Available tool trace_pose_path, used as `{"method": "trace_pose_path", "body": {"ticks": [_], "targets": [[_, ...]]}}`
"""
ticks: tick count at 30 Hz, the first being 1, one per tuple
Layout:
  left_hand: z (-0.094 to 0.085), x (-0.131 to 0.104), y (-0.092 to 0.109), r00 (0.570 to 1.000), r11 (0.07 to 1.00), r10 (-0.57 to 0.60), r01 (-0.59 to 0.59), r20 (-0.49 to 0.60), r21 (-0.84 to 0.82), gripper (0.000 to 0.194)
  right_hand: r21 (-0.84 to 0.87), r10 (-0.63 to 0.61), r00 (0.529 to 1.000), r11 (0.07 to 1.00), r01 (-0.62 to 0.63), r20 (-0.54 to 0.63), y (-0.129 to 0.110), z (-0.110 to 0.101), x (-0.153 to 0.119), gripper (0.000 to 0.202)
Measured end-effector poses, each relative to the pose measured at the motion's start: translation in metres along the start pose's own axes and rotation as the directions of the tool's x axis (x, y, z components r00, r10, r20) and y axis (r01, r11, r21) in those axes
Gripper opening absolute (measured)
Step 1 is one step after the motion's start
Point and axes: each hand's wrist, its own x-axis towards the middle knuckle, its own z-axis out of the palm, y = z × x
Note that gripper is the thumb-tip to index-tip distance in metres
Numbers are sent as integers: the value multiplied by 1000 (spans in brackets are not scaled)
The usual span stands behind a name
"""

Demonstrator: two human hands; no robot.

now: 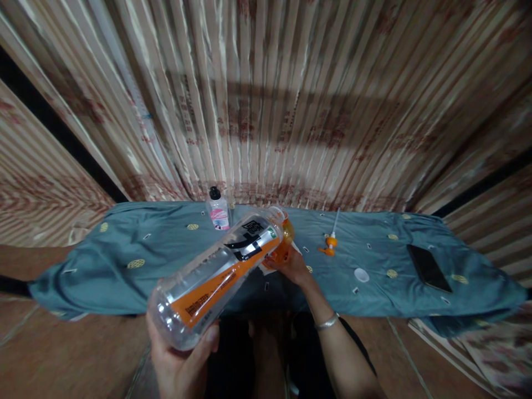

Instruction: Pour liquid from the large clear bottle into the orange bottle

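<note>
My left hand [183, 354] is wrapped round the base of a large clear plastic bottle [224, 271] with an orange, silver and black label. The bottle is tilted, its neck up and to the right. Its mouth is at the top of a smaller orange bottle [283, 244]; whether the two touch I cannot tell. My right hand [288, 266], with a silver bangle on the wrist, grips the orange bottle from the right. Part of that bottle is hidden behind the clear one. To the right lies an orange pump dispenser top [331, 242] with its tube pointing away from me.
A small clear bottle [218, 213] with a black cap and pink label stands at the back left. A white round disc [361, 275] and a dark phone [429, 268] lie at the right on the teal cloth [158, 282]. A striped curtain [266, 111] hangs behind.
</note>
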Motion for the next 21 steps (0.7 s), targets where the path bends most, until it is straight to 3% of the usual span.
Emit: {"method": "trace_pose_path", "body": {"ticks": [4,14,21], "targets": [[0,2,5,998,996,-56,57,19,-70,100,34,1,1000,999,-1,22,-3,0,-1,64],[2,-2,9,997,997,-64,65,36,-46,118,-7,27,1000,1000,-27,8,1,1,-2,70],[4,-4,11,997,996,-70,72,24,-58,116,-43,28,1000,999,-29,-10,-1,0,-3,60]]}}
